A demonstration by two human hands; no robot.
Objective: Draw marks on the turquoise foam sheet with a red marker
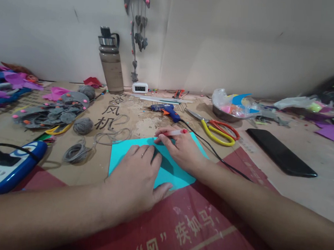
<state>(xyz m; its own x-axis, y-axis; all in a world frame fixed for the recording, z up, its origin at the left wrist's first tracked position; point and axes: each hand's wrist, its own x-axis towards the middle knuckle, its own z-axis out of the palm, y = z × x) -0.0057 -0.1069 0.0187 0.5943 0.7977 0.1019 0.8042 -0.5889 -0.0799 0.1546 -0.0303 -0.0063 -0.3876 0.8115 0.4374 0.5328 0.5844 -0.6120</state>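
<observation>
Rests the left hand (pixel 137 172), released and palm down, on the left part of the sheet (pixel 167 174), flat on the cardboard (pixel 95 173) beneath both hands. Grips the pen (pixel 174 133) in the right hand (pixel 179 150), at the sheet's far edge, near the glue gun (pixel 168 110).

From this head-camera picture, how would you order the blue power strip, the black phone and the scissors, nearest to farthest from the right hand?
From the right hand:
1. Scissors: just beyond it, to the right.
2. Black phone: farther to the right.
3. Blue power strip: far left, beyond the left hand.
</observation>
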